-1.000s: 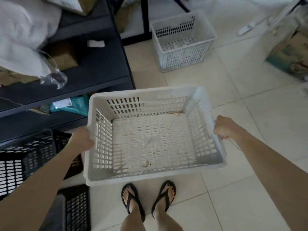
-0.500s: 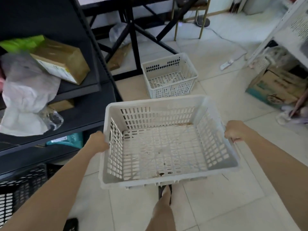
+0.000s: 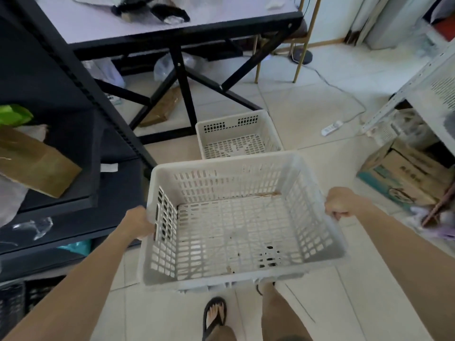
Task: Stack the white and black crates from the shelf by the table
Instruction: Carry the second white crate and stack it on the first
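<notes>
I carry the white crate (image 3: 236, 217) level, left hand (image 3: 139, 223) and right hand (image 3: 341, 204) curled tight on opposite rims for balance, lined up with the floor crate (image 3: 237, 135) beside the table (image 3: 172, 30).

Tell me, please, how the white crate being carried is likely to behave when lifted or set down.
Probably light for its size: the white crate looks empty, with slotted walls and floor. Likely stiff: it shows no sag though the left hand and right hand grip only its opposite rims. Its flat base should sit steadily.
</notes>
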